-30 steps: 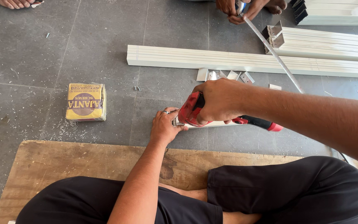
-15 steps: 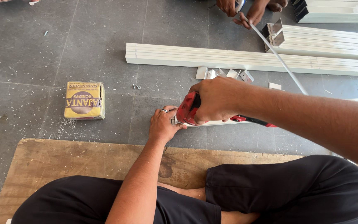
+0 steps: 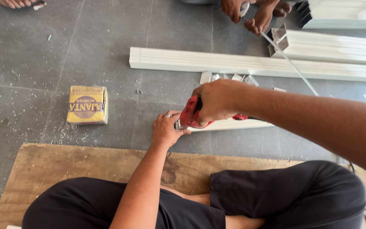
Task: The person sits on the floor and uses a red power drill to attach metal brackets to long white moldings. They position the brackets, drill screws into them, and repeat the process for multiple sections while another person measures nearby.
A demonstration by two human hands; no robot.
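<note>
My right hand [image 3: 217, 101] grips the red drill [image 3: 191, 114] pressed down on the short white strip [image 3: 234, 125] lying on the floor [image 3: 43, 63], while my left hand [image 3: 165, 129] pins its end steady.

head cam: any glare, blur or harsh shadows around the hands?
Head view: even daylight, soft shadows only; no motion blur on the left hand or right hand gripping the red tool; the white profile and stack look bright, slightly washed out top right; grey floor sharp.
</note>
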